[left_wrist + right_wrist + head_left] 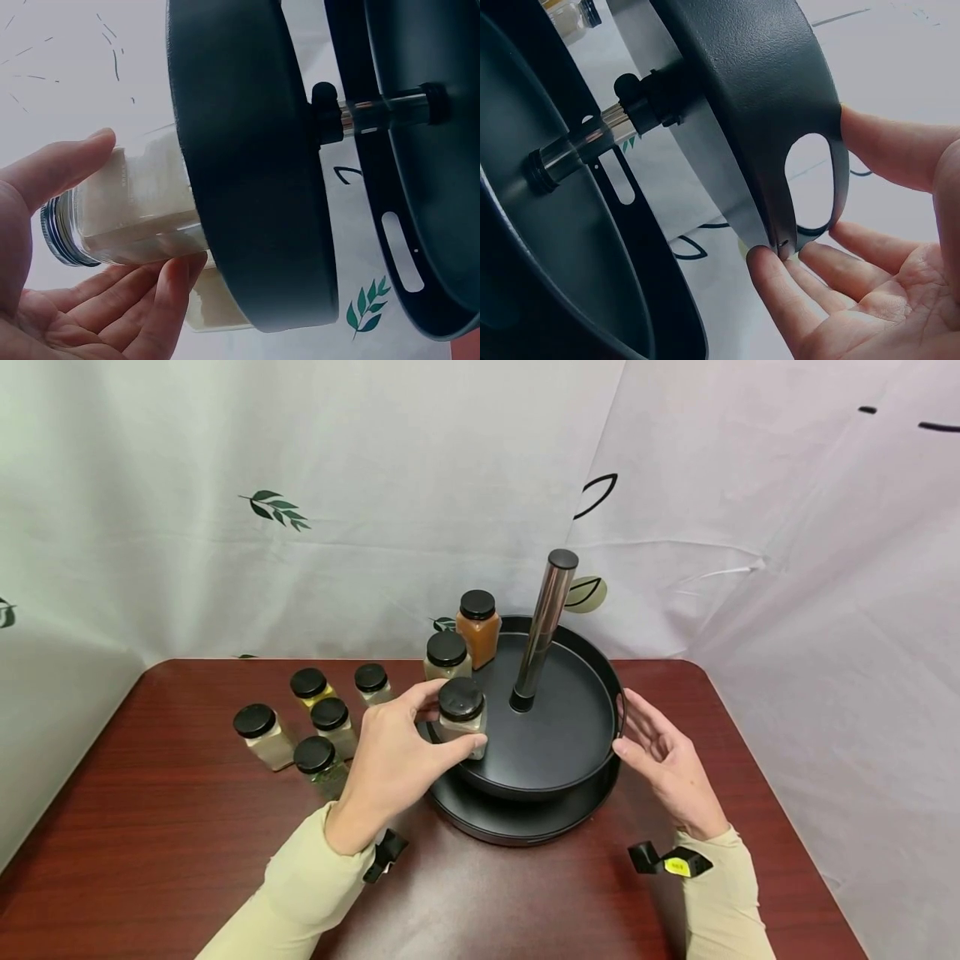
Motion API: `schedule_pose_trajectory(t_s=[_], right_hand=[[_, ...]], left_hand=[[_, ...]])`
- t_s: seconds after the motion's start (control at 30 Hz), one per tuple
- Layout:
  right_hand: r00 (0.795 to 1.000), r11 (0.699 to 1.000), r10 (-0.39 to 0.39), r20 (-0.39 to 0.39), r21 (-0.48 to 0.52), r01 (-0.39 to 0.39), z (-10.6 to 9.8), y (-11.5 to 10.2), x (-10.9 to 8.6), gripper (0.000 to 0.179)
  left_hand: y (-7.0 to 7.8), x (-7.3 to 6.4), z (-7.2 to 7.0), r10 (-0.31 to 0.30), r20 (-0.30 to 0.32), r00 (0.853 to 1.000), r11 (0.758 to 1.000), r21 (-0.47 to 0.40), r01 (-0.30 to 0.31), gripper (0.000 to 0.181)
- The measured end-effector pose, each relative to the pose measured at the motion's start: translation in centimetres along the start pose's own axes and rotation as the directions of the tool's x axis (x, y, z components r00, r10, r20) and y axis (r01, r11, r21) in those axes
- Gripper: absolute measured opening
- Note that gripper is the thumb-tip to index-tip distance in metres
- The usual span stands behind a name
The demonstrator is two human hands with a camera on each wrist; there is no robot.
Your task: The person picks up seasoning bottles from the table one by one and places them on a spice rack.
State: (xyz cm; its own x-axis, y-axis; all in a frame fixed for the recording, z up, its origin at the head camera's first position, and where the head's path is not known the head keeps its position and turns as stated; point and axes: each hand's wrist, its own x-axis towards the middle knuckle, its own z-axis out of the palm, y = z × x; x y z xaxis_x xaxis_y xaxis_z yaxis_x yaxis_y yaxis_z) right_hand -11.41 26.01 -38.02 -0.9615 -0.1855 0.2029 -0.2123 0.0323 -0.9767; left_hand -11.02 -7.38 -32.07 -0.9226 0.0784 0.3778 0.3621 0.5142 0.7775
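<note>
Hands (386,756) (667,768) astride the upper tray (562,735), pale jar (461,714) within the left.

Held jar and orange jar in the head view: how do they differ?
The held jar shows pale contents; the orange jar shows orange ones. The left hand grips the held jar, while no hand touches the orange jar, which stands farther back. Both have black lids.

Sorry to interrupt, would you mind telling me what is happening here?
A person's left hand holds a square jar of pale powder inside the upper tray of a black two-tier stand, while the right hand holds that tray's opposite side. An orange-filled jar and another pale one stand there too; five more jars are on the table.
</note>
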Motion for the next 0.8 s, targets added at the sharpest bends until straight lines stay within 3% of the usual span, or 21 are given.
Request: schedule_pose_trajectory(t_s=[0.8], right_hand=[[1.0, 1.0, 0.008, -0.008, -0.009, -0.008, -0.04, 0.12, -0.01, 0.067]], left_hand=[[-0.53, -0.09, 0.39, -0.034, 0.025, 0.999, 0.999, 0.034, 0.034, 0.06]])
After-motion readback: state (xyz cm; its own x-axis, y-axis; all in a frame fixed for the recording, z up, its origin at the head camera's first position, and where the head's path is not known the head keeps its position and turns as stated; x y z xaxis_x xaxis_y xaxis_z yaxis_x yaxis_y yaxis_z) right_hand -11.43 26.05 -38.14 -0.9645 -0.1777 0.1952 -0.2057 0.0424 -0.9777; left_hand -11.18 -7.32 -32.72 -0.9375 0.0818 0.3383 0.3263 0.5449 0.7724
